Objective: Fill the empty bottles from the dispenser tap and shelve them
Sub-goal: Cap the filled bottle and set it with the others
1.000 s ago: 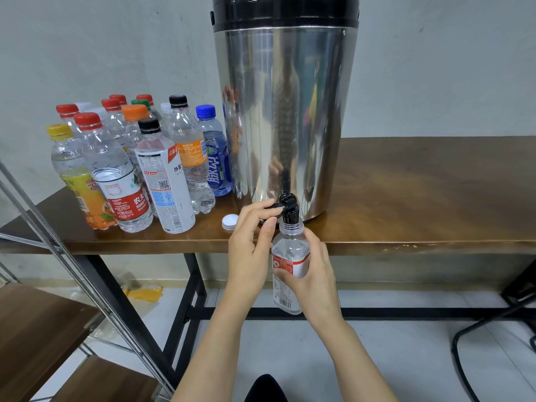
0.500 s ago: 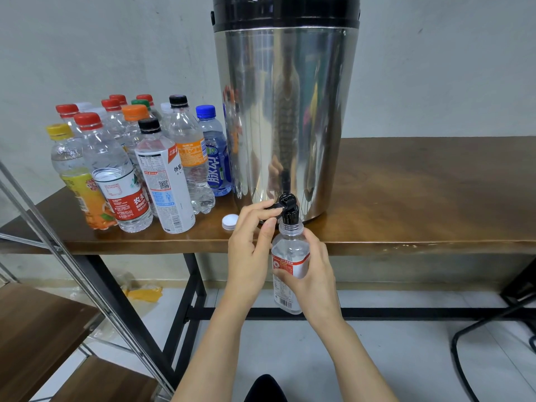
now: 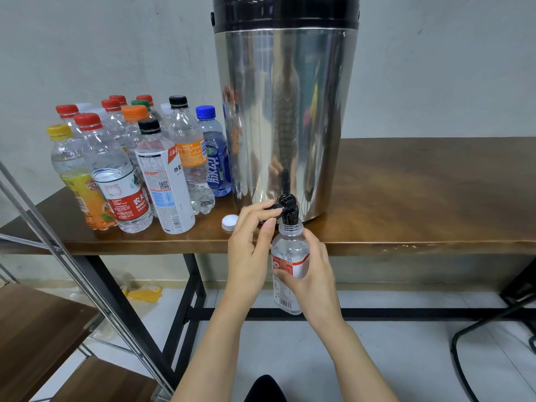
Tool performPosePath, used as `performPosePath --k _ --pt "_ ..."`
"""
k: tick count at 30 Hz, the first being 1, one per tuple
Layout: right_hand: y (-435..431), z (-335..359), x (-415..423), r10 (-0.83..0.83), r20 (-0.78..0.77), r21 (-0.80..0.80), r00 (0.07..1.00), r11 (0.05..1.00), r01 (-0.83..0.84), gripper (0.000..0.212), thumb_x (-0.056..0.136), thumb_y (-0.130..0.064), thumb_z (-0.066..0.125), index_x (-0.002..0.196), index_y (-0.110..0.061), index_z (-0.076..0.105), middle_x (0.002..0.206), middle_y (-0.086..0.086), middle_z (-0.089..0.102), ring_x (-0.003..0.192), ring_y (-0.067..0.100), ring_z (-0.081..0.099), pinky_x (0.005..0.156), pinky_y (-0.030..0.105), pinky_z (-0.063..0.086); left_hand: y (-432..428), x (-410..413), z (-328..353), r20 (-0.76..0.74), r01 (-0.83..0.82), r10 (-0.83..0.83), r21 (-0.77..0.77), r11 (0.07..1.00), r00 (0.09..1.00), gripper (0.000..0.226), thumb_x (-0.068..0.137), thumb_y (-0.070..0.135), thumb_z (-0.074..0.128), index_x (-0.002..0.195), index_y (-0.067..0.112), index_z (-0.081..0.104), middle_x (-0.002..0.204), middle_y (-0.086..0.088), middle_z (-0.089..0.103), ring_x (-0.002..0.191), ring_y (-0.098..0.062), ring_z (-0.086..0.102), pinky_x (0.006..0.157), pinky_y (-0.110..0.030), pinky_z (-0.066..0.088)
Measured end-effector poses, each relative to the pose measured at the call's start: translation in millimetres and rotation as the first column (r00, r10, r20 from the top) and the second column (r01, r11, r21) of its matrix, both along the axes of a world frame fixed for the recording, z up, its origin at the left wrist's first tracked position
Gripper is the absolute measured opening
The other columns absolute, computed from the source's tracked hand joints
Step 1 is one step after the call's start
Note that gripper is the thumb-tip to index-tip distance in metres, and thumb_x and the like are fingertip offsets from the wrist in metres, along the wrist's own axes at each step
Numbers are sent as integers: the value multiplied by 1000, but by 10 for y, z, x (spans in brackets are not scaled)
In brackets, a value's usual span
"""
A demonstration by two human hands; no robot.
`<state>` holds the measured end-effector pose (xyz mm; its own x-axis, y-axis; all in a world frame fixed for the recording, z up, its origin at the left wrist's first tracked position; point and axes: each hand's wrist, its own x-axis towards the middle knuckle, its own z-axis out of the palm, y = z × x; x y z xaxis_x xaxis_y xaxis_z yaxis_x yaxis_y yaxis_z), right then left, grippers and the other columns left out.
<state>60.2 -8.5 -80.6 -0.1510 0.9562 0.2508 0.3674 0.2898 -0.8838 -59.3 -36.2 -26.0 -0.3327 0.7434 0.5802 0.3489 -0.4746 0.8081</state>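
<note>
A tall steel dispenser (image 3: 285,111) stands on the wooden table (image 3: 420,198), its black tap (image 3: 287,208) over the front edge. My right hand (image 3: 311,274) grips a small clear bottle (image 3: 290,256) with a red-and-white label, its open mouth held right under the tap spout. My left hand (image 3: 251,248) pinches the tap's black lever between thumb and forefinger. The bottle's white cap (image 3: 230,221) lies on the table just left of the tap.
Several capped bottles (image 3: 139,169) with red, orange, yellow, black and blue caps crowd the table's left end. A wooden shelf unit (image 3: 43,329) with a slanted metal frame stands at lower left. A black chair base (image 3: 493,329) sits at lower right.
</note>
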Motion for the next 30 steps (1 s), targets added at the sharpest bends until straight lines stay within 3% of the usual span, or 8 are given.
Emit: performPosePath --k 16,30 --pt "-14 14 16 22 -26 3 999 1000 -22 90 74 -19 85 143 -40 31 137 -15 41 125 5 46 100 31 45 8 3 12 -11 -12 12 -18 1000 1000 31 101 13 51 106 40 65 120 30 56 118 -3 54 89 -52 54" --pt "-3 -15 23 31 -56 18 998 999 -30 88 73 -18 85 135 -50 32 132 -22 42 116 -5 45 92 17 40 13 -7 -15 0 4 -4 11 1000 1000 26 101 14 51 108 33 67 122 17 59 119 -5 54 87 -54 54"
